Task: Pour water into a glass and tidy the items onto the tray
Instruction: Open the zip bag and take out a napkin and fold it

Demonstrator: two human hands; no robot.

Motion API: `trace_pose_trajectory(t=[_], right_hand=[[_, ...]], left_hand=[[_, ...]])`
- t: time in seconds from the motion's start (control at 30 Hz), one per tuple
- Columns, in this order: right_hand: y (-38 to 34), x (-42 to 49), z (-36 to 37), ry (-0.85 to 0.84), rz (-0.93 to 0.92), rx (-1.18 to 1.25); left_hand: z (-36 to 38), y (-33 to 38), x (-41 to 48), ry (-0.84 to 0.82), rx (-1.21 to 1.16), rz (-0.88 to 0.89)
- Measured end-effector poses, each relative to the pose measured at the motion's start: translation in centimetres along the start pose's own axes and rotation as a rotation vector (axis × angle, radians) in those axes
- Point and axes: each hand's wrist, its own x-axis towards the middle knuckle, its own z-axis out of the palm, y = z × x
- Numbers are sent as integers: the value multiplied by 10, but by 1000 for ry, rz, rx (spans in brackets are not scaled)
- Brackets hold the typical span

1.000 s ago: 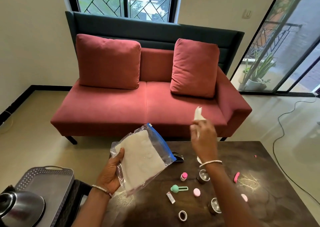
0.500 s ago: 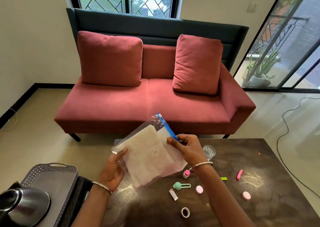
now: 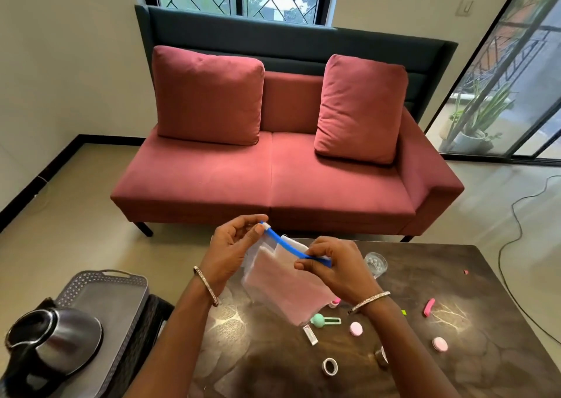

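- Left hand (image 3: 230,248) pinches the blue seal (image 3: 285,247) of the zip bag (image 3: 282,291); right hand (image 3: 334,268) pinches it nearer the glass (image 3: 375,264).
- Risk: the bag swings into the glass and tips it.

Left hand (image 3: 230,251) and right hand (image 3: 331,265) pinch the zip bag (image 3: 285,288) above the table (image 3: 455,352).

One wide-angle camera on the head looks forward and down across the table (image 3: 440,276) toward the sofa (image 3: 273,179) beyond it. The left hand (image 3: 230,251) and right hand (image 3: 337,267) are close, above the table.
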Motion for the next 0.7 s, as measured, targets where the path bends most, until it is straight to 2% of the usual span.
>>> trace_pose_trajectory(t=[0.17, 0.33, 0.5, 0.7], right_hand=[[4, -5, -5, -46, 50, -21], [-3, -6, -9, -55, 99, -1], [-27, -2, 3, 78, 49, -6], [-47, 7, 22, 184, 9, -14]], left_hand=[[1, 0, -10, 75, -82, -19], [2, 5, -15, 52, -54, 17], [6, 7, -22, 24, 135, 149], [12, 3, -30, 117, 335, 279]])
